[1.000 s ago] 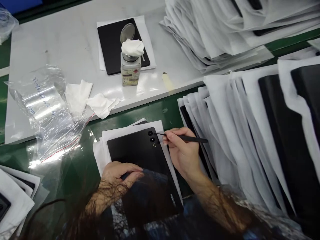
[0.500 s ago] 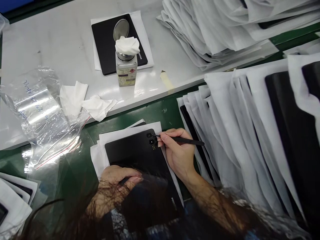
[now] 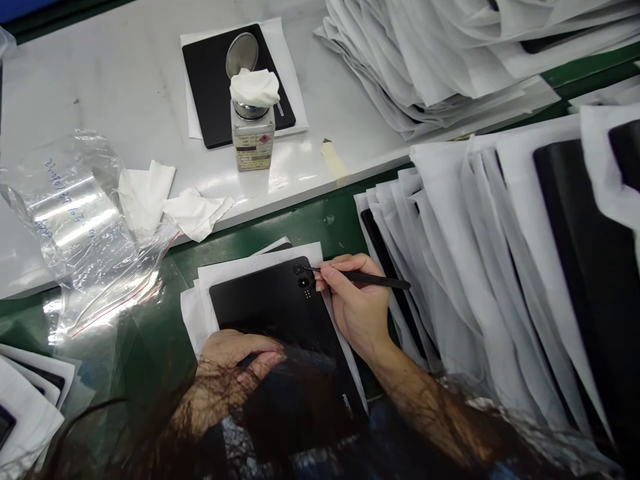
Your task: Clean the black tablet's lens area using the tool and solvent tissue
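A black tablet [image 3: 265, 307] lies face down on loose white paper sheets [image 3: 205, 307] on a green counter [image 3: 330, 227], directly in front of the person. Its upper corner carries two round camera lenses [image 3: 303, 283]. The right hand [image 3: 356, 303] sits just beside that corner, its thumb and fingers [image 3: 330, 272] pinching slim black tweezers [image 3: 370, 279], with the fine tip at the upper lens. Whether the tip touches the lens is too small to tell. The left hand [image 3: 235, 360] lies on the tablet's lower part, fingers pressed loosely together and not gripping.

Long strands of dark hair [image 3: 150, 427] hang across the lower view, partly veiling both forearms and the tablet's bottom end. To the right, a tall row of tablets wrapped in white paper [image 3: 475, 267] stands close beside the right hand. Beyond, on a white board [image 3: 100, 87], a dispenser bottle [image 3: 253, 143] topped by a folded white wipe [image 3: 255, 87] stands on another black tablet [image 3: 210, 80]. Crumpled wipes [image 3: 145, 197] and a clear zip bag [image 3: 85, 227] lie to the left, with more paper-wrapped tablets [image 3: 425, 53] at the top right.
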Motion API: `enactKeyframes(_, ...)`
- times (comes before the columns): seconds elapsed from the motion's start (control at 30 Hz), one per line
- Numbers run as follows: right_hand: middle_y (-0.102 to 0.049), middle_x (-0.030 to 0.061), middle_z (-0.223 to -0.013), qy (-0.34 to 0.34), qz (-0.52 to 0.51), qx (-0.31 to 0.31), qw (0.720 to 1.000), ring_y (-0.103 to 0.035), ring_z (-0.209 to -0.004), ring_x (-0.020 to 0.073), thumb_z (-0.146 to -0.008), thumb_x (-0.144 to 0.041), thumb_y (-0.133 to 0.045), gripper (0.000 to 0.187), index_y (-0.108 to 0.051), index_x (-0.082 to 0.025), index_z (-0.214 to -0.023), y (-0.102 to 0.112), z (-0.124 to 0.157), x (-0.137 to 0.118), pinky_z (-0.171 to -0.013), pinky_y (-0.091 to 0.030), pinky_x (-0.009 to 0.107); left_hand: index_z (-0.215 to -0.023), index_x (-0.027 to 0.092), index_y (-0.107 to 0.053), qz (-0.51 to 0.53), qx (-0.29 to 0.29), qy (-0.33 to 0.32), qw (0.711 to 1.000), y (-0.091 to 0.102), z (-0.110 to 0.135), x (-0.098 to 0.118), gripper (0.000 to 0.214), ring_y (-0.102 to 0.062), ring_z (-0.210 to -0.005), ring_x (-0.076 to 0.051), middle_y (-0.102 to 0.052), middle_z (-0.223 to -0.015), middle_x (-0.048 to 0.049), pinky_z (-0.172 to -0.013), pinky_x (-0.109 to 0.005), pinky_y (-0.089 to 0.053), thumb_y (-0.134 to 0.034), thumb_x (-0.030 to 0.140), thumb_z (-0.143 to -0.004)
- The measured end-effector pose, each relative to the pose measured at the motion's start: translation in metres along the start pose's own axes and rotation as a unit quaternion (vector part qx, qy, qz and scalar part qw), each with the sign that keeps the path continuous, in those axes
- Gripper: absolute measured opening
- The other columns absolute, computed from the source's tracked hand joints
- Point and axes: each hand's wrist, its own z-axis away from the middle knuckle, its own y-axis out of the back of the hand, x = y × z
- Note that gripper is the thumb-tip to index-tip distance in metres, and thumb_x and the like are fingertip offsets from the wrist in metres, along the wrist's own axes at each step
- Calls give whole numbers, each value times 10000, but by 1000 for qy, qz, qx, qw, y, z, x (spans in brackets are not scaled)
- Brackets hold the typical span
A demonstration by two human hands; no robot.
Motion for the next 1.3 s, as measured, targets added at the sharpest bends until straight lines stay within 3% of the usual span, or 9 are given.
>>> enactKeyframes(0.13,-834,-34,-894,32,-17,59,998,-777,-721,166,-837,-370,-1162,388,-781,-299,-863,6,-5,-7,-660,-677,301,-808,428,-654,-9,7,-1,1000,0,-2,1,85,-707,-557,-145,-752,-658,144,-544,-224,-561,-581,418,-767)
enactKeyframes(0.2,-837,-24,-895,60,4,57,997,-773,-698,179,-837,-349,-1135,349,-789,-305,-845,11,-3,-18,-619,-671,314,-779,406,-665,-10,22,-9,1000,1,-5,4,115,-703,-521,-145,-751,-620,134,-525,-227,-564,-556,443,-779)
enactKeyframes(0.27,-850,-12,-875,90,44,-10,995,-757,-631,189,-866,-315,-1114,298,-819,-319,-831,16,4,-33,-539,-654,321,-740,359,-677,4,44,-25,999,2,-9,9,183,-698,-479,-132,-751,-589,116,-515,-204,-564,-532,455,-795)
enactKeyframes(0.37,-895,18,-865,123,117,-179,969,-788,-603,224,-932,-226,-1064,224,-890,-356,-876,21,19,-58,-475,-663,335,-705,297,-688,31,48,-48,997,6,-14,15,236,-703,-473,-114,-759,-588,84,-513,-160,-555,-528,434,-811)
enactKeyframes(0.43,-928,35,-890,127,152,-264,944,-839,-633,249,-960,-171,-1024,227,-918,-370,-934,20,28,-71,-515,-723,360,-709,279,-694,34,40,-49,997,7,-15,16,223,-709,-489,-119,-765,-605,68,-510,-161,-552,-546,415,-806)
enactKeyframes(0.5,-955,37,-924,126,167,-306,929,-879,-661,258,-970,-143,-1000,245,-921,-374,-974,17,33,-77,-568,-769,372,-724,273,-697,38,39,-44,998,7,-14,15,195,-709,-493,-125,-766,-613,61,-511,-170,-551,-566,398,-797)
enactKeyframes(0.87,-955,29,-889,161,177,-318,917,-915,-675,261,-968,-93,-964,272,-874,-349,-949,9,30,-73,-561,-761,328,-751,277,-697,63,46,-39,996,2,-12,10,102,-702,-498,-104,-765,-633,67,-523,-158,-543,-621,342,-770)
enactKeyframes(1.3,-943,19,-928,184,181,-338,905,-932,-727,230,-1011,-46,-892,297,-814,-332,-1006,15,33,-68,-607,-770,281,-777,294,-685,63,32,-41,997,4,-9,9,60,-699,-531,-78,-764,-665,97,-558,-123,-520,-633,323,-768)
